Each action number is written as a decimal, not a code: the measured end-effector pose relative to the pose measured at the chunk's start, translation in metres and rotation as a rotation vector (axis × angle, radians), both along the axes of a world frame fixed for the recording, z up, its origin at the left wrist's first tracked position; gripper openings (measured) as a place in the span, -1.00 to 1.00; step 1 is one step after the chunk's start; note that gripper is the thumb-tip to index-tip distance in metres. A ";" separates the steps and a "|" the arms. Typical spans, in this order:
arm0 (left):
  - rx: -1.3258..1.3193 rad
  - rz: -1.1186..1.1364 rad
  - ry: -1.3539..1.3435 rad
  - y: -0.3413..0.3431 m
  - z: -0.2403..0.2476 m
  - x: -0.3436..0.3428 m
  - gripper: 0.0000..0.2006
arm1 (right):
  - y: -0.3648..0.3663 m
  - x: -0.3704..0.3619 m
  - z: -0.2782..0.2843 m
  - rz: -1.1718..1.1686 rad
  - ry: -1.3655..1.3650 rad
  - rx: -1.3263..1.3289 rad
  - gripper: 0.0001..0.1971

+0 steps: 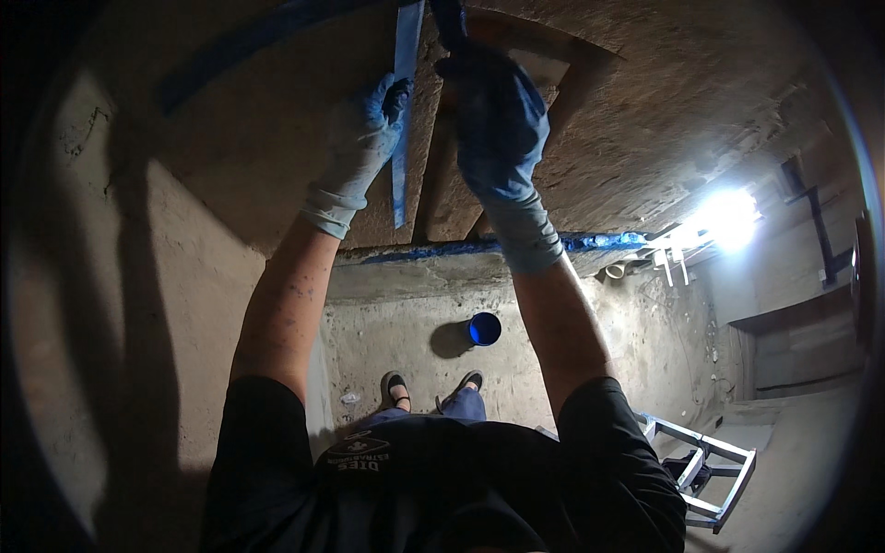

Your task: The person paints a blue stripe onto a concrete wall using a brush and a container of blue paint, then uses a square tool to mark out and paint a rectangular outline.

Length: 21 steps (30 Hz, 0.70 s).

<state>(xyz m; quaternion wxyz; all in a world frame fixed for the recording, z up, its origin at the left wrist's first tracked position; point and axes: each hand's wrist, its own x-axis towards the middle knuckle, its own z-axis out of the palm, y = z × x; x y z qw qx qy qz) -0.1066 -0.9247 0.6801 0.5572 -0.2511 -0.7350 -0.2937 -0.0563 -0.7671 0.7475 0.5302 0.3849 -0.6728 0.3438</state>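
Observation:
My left hand point(364, 138), in a pale blue-stained glove, holds a long flat straightedge point(402, 138) against the rough concrete wall point(599, 101). Just to the right of it my right hand point(493, 120), in a blue glove, is closed on a dark tool handle point(449, 23) that runs up out of view. A blue painted line point(479, 247) runs along the ledge below my hands. A faint blue stripe point(249, 41) crosses the wall at the upper left. A small bucket of blue paint point(485, 328) stands on the floor beyond my feet point(433, 387).
A metal stepladder point(705, 470) stands at the lower right. A bright lamp point(728, 219) glares at the right near white pipe pieces point(668, 263). A plastered wall point(138, 304) rises close on the left. The concrete floor point(572, 369) is dusty.

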 end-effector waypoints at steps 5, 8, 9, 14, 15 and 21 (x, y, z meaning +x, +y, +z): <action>0.037 -0.002 0.007 0.002 -0.011 -0.006 -0.85 | -0.001 0.000 -0.035 -0.028 -0.092 0.035 -0.82; -0.097 -0.024 0.012 -0.007 -0.013 -0.011 -0.81 | 0.000 0.000 -0.073 0.085 -0.245 -0.022 -0.83; -0.002 -0.153 -0.026 -0.007 -0.020 -0.017 -0.79 | 0.001 0.001 -0.086 0.055 -0.224 0.011 -0.83; 0.130 -0.309 -0.086 0.003 -0.031 -0.026 -0.74 | 0.012 0.010 -0.164 0.033 -0.269 0.068 -0.82; 0.031 -0.143 -0.091 -0.002 -0.024 -0.017 -0.74 | 0.009 0.012 -0.178 0.054 -0.285 0.059 -0.82; 0.107 -0.132 -0.187 0.002 -0.024 -0.015 -0.82 | 0.006 0.026 -0.257 0.070 -0.460 0.023 -0.80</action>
